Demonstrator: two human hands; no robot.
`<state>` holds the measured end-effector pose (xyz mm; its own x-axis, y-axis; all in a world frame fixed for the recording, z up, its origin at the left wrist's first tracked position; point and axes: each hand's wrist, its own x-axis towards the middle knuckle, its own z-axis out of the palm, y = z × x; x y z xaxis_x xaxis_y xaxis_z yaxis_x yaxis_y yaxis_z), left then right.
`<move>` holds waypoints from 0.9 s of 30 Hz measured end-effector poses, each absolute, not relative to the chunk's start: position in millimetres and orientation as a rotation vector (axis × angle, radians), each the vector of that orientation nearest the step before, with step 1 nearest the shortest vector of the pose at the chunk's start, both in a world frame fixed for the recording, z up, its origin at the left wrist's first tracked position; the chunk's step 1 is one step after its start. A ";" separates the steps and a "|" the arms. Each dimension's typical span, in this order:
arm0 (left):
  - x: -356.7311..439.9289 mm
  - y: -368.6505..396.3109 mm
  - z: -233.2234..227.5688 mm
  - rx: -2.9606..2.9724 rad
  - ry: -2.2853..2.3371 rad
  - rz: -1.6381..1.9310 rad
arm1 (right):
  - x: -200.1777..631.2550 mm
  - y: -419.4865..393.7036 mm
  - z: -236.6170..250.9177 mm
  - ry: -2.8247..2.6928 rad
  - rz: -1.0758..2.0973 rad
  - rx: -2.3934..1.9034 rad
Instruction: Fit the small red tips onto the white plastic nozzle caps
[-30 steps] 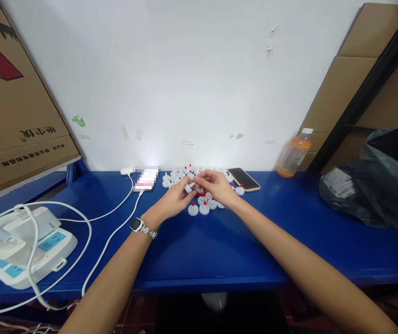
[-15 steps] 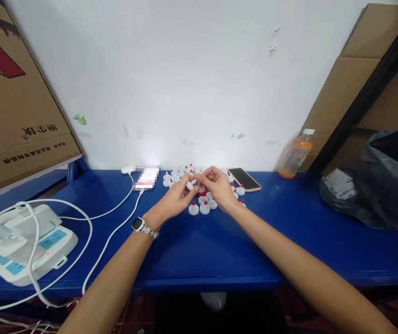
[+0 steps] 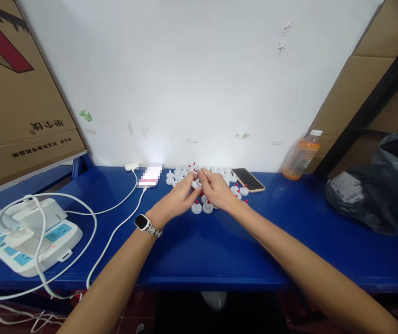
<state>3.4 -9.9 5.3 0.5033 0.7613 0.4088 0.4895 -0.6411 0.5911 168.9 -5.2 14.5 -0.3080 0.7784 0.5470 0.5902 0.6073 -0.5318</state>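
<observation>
Scene evenly, brightly lit; light diffuse. White wall [image 3: 199, 79] washed out, strong glow patch just left of and beyond fingers [image 3: 193, 178]. Soft sheen on blue tabletop [image 3: 202, 250] nearer camera than fingers; shadows faint, short. Wide-angle distortion: cardboard box [image 3: 18, 102] far left and black bag [image 3: 379, 185] far right bend at edges. Small item left of fingers pixelated. Small caps [image 3: 199, 206] below fingers slightly soft.

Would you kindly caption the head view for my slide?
Both hands, left hand and right hand, pinch a small white piece above red-tipped white caps on a blue table.
</observation>
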 end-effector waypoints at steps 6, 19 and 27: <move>-15.1 6.3 1.0 2.361 1.149 0.984 | 165.4 18.0 13.9 -1.996 0.292 -1.150; -53.6 37.9 -16.1 2.395 1.602 0.890 | 138.3 61.0 16.1 -2.687 -0.168 -1.341; -57.2 39.9 -19.1 2.347 1.681 0.928 | 116.9 87.1 13.7 -2.454 -0.180 -1.468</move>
<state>-57.2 39.9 -19.1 0.2005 0.8889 0.4119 0.8222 -0.3813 0.4226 116.9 87.1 13.7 -0.4471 0.8437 0.2970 0.8780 0.4774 -0.0344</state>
